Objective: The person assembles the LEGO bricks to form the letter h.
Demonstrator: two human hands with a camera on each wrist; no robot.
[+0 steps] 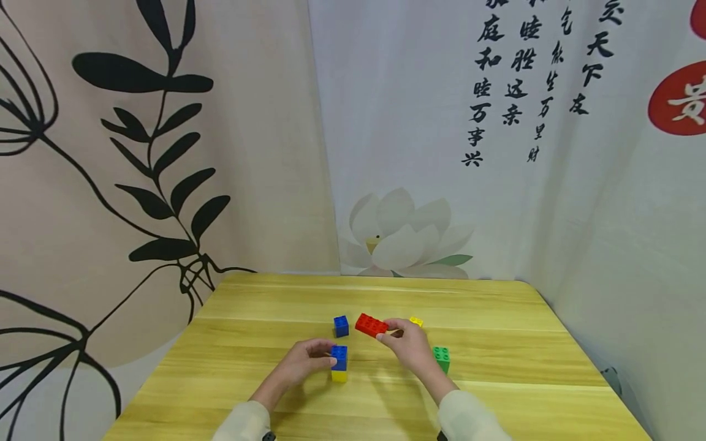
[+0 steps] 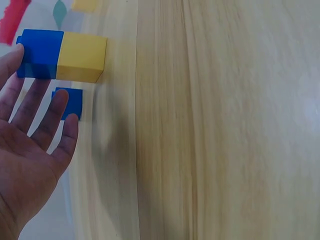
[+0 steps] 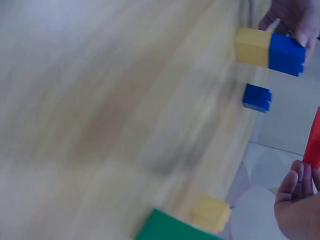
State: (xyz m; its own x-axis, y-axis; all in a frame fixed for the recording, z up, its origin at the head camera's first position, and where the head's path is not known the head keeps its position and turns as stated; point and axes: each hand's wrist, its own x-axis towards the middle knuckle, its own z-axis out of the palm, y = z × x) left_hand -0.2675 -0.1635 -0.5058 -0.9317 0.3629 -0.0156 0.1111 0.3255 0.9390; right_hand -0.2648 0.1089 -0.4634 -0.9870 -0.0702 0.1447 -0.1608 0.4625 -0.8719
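My left hand [image 1: 302, 365] pinches a blue building block [image 1: 339, 356] between thumb and fingers. That block sits on top of a yellow block [image 1: 339, 376], and the two form a small upright stack. In the left wrist view the ring and little fingers stretch away from the stack. My right hand [image 1: 410, 348] grips one end of a long red building block [image 1: 371, 325], studs up and tilted, above the table to the right of the stack. Behind the stack a second blue block [image 1: 341, 326] stands alone.
A green block [image 1: 441, 359] stands to the right of the right wrist. Farther back, a yellow block [image 1: 416, 321] is partly hidden by the right hand. All rest on a wooden table [image 1: 524, 367], whose back edge meets a printed curtain [image 1: 276, 153].
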